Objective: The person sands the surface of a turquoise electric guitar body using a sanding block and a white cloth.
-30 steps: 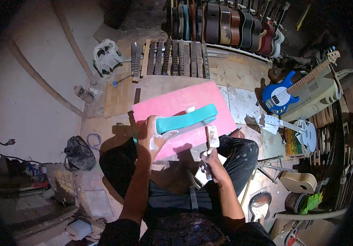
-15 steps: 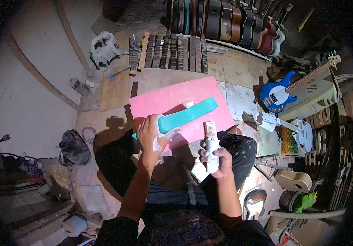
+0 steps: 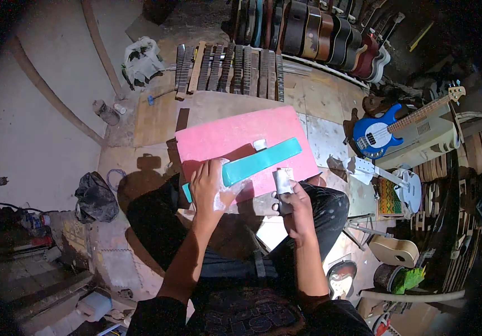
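A long, flat teal bar (image 3: 263, 161) lies slantwise over a pink board (image 3: 224, 126) in front of my crossed legs. My left hand (image 3: 207, 186), whitened with dust, is closed over the bar's left part, and a short end of it shows beyond my fingers. To the right, above the board's near edge, my right hand (image 3: 297, 208) is wrapped around a slim white tool (image 3: 283, 180) with a flat end pointing away from me. Its lower part is hidden by my fingers. A small white lump (image 3: 259, 144) sits beside the bar's far edge.
Several fretted guitar necks (image 3: 227, 70) lie in a row beyond the board. Guitar bodies (image 3: 325, 36) stand on a rack at the back. To the right are a blue bass guitar (image 3: 378, 133) and a white guitar (image 3: 409, 190). A black bag (image 3: 95, 199) lies left.
My right hand has moved slightly up and turned, its fingers now covering more of the white tool. My left hand stays on the bar, which has tilted slightly to show more of its face.
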A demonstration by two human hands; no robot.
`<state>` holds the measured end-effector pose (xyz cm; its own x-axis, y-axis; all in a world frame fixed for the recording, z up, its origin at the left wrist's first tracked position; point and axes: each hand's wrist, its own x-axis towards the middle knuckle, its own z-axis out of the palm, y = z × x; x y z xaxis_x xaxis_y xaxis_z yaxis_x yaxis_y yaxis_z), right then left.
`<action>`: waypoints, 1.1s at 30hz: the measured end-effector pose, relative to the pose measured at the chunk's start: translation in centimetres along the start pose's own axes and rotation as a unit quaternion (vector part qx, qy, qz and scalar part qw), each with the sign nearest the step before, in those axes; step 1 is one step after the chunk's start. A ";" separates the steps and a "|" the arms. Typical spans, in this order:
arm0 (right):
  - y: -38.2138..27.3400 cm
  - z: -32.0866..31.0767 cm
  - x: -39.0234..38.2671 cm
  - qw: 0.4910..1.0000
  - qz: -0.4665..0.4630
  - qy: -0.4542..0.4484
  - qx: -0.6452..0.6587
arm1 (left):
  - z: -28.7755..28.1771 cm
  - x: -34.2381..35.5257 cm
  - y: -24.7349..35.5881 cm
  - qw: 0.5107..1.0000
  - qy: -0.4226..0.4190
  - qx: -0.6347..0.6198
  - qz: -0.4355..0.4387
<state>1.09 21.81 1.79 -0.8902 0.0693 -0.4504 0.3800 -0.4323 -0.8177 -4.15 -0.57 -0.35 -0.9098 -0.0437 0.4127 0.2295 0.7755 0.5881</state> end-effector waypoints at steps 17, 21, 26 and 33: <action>0.5 3.4 3.8 0.662 -0.378 0.000 -0.647 | -1.4 0.1 1.3 0.998 -0.052 -0.019 -0.012; 0.9 2.6 3.7 0.642 -0.422 -0.024 -0.639 | -1.3 0.7 1.1 0.999 -0.038 -0.022 -0.018; 0.6 3.2 3.6 0.637 -0.413 -0.006 -0.651 | -1.0 0.2 1.3 1.000 -0.026 -0.005 -0.005; 1.3 2.2 2.2 0.666 -0.416 -0.024 -0.618 | -1.0 -0.1 1.4 0.999 -0.033 -0.008 -0.007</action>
<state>-0.96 19.45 0.50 -0.9176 -0.2198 0.3313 -0.3606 0.8111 -0.4605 -3.41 -0.16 1.13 -0.9341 -0.0128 0.3569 0.2207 0.7650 0.6051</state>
